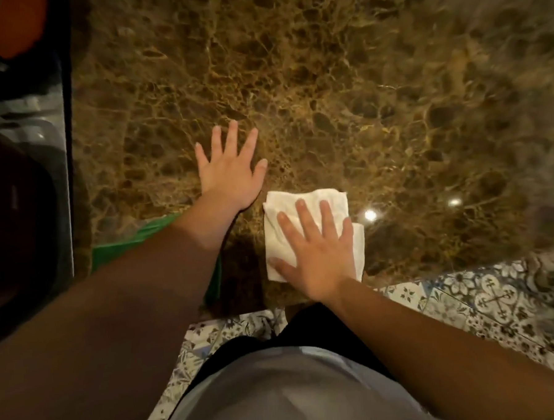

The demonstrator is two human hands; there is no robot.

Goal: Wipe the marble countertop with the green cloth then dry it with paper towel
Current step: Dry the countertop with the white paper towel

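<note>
The brown marble countertop (343, 94) fills most of the view. A folded white paper towel (280, 229) lies flat near the counter's front edge, and my right hand (316, 252) presses down on it with the fingers spread. My left hand (232, 173) rests flat on the bare marble just to the left of and beyond the towel, fingers apart, holding nothing. The green cloth (126, 246) lies on the counter at the left, mostly hidden under my left forearm.
A dark sink basin (21, 197) is set at the left edge of the counter. An orange object (6, 25) shows at the top left corner. Patterned floor tiles (482, 298) lie below the counter's front edge. Ceiling lights reflect off the marble to the right of the towel.
</note>
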